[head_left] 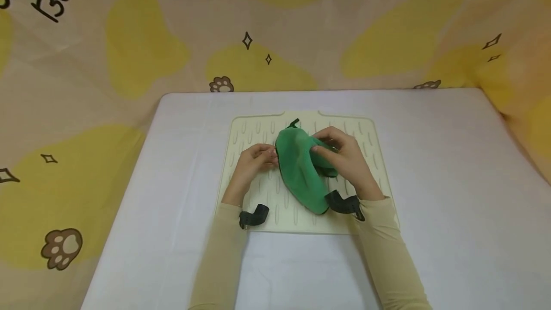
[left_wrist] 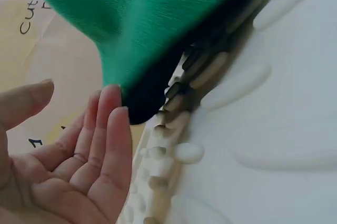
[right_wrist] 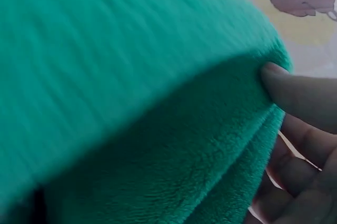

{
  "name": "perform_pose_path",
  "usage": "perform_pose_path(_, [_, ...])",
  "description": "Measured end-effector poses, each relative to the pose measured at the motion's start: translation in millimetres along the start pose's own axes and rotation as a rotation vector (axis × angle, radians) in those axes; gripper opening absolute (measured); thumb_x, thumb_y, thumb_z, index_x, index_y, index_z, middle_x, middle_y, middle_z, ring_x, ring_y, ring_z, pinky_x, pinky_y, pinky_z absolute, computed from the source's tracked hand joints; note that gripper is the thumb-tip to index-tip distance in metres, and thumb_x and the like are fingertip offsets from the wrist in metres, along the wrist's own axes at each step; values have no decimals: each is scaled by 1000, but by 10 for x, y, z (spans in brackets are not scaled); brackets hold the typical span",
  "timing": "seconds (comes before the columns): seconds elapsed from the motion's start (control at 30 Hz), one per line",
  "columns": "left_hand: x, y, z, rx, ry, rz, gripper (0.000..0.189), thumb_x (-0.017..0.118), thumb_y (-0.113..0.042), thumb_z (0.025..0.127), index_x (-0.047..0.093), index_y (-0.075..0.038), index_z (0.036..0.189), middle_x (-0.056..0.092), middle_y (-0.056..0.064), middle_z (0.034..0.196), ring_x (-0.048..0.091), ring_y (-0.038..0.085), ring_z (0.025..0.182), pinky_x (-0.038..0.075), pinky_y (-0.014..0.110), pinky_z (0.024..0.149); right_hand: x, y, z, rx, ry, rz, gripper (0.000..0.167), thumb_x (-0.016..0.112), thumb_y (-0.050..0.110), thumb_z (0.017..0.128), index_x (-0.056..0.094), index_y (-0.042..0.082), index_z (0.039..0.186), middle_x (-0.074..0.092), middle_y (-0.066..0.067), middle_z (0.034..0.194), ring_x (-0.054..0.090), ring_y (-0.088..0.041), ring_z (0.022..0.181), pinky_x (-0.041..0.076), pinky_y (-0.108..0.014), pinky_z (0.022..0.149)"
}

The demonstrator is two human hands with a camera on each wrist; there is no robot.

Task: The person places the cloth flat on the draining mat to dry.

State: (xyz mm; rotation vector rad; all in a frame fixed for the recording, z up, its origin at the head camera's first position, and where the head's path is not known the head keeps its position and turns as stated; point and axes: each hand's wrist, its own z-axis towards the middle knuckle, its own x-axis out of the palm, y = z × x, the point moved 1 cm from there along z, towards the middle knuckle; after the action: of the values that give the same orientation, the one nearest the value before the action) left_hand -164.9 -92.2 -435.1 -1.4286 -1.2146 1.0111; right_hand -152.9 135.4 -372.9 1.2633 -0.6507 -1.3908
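Note:
A soft green cloth [head_left: 297, 164] with dark edging and a small dark loop [head_left: 294, 123] at its top is held up, folded and drooping, over a cream ribbed mat [head_left: 264, 204]. My right hand [head_left: 344, 157] pinches the cloth on its right side; in the right wrist view the thumb [right_wrist: 300, 95] presses a fold of it against the fingers behind. On the other side, my left hand [head_left: 251, 164] is at the cloth's left edge. The left wrist view shows its fingertips [left_wrist: 110, 98] touching a corner, with the thumb [left_wrist: 26, 103] standing apart.
The mat lies on a white-covered table [head_left: 447, 195]. Behind and to the left hangs a beige and yellow patterned backdrop [head_left: 181, 32] with paw prints. A black wrist mount [head_left: 258, 215] sits on the left wrist, another mount [head_left: 344, 203] on the right, close to the cloth's lower tip.

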Motion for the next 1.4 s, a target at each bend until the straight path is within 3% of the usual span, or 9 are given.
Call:
perform_pose_path(0.27, [2, 53, 20, -56, -33, 278, 34, 58, -22, 95, 59, 4, 118, 64, 16, 102, 64, 24, 92, 54, 29, 77, 49, -190, 18, 125, 222, -98, 18, 69, 8, 86, 66, 4, 104, 65, -10, 103, 61, -24, 96, 48, -39, 84])
perform_pose_path(0.4, [21, 77, 21, -40, -52, 422, 33, 63, -23, 92, 63, 2, 113, 67, 13, 97, 67, 22, 84, 54, 30, 72, 49, -275, 12, 154, 328, -106, 18, 70, 9, 86, 66, 3, 102, 66, -8, 95, 61, -21, 87, 49, -36, 77])
perform_pose_path(0.53, [53, 79, 10, -7, -68, 528, 32, 68, -21, 87, 65, 2, 110, 69, 11, 95, 67, 21, 83, 53, 31, 71, -18, -315, 4, 175, 356, -79, 21, 70, 11, 86, 66, 2, 105, 66, -8, 95, 61, -20, 87, 50, -32, 77])
perform_pose_path(0.77, [97, 84, 17, 34, -95, 554, 28, 69, -13, 85, 65, 3, 108, 68, 12, 93, 66, 21, 83, 53, 31, 72, -409, -398, -43, 253, 209, -96, 28, 67, 16, 89, 64, -2, 110, 66, -13, 104, 61, -17, 93, 48, -25, 80])
perform_pose_path(0.9, [97, 83, 11, 41, -94, 565, 27, 70, -11, 84, 65, 3, 107, 68, 11, 92, 65, 21, 82, 52, 31, 72, -590, -476, -99, 339, 148, -128, 33, 66, 22, 90, 63, -1, 113, 64, -13, 108, 58, -16, 97, 44, -30, 86])
perform_pose_path(1.03, [101, 81, 8, 40, -98, 560, 25, 69, -8, 84, 65, 4, 106, 67, 11, 91, 65, 21, 82, 52, 31, 73, -723, -558, -155, 367, 122, -154, 32, 67, 22, 89, 65, 0, 112, 63, -13, 111, 55, -13, 100, 40, -31, 89])
perform_pose_path(1.17, [94, 92, 15, 24, -105, 525, 26, 67, -7, 84, 64, 5, 108, 67, 12, 92, 64, 21, 83, 52, 30, 72, -829, -641, -208, 377, 154, -174, 27, 67, 19, 89, 67, -1, 108, 64, -14, 110, 55, -11, 99, 39, -29, 90])
perform_pose_path(1.4, [16, 97, 19, -28, -72, 394, 35, 58, -3, 83, 61, 6, 117, 64, 14, 98, 59, 19, 82, 48, 25, 67, -869, -736, -259, 456, 299, -171, 31, 70, 23, 87, 68, 1, 107, 67, -11, 106, 54, -14, 100, 42, -28, 87])
